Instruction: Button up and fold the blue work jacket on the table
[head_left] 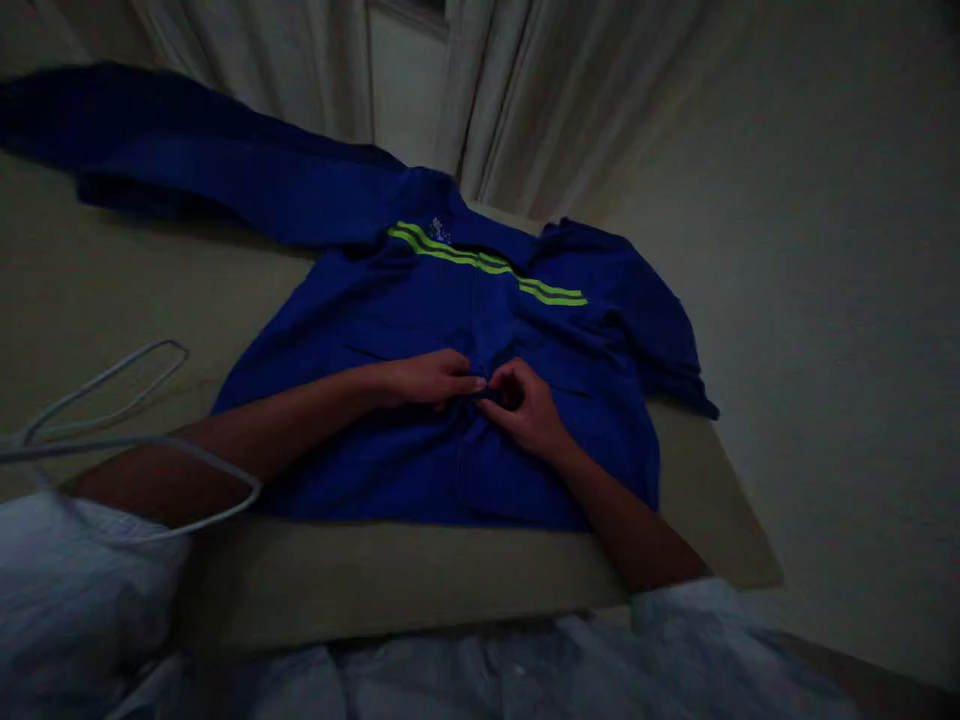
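Note:
A blue work jacket [420, 330] with yellow-green reflective stripes [480, 262] lies spread flat on a beige table [390, 580], one sleeve stretched to the far left. My left hand [424, 378] and my right hand [525, 405] meet at the middle of the jacket's front. Both pinch the fabric along the front placket, fingertips nearly touching. What exactly sits between the fingers is too small and dark to make out.
A white wire hanger [112, 420] lies on the table at the left, near my left forearm. Pale curtains [525, 90] hang behind the table. The table's right corner ends near a plain wall. The room is dim.

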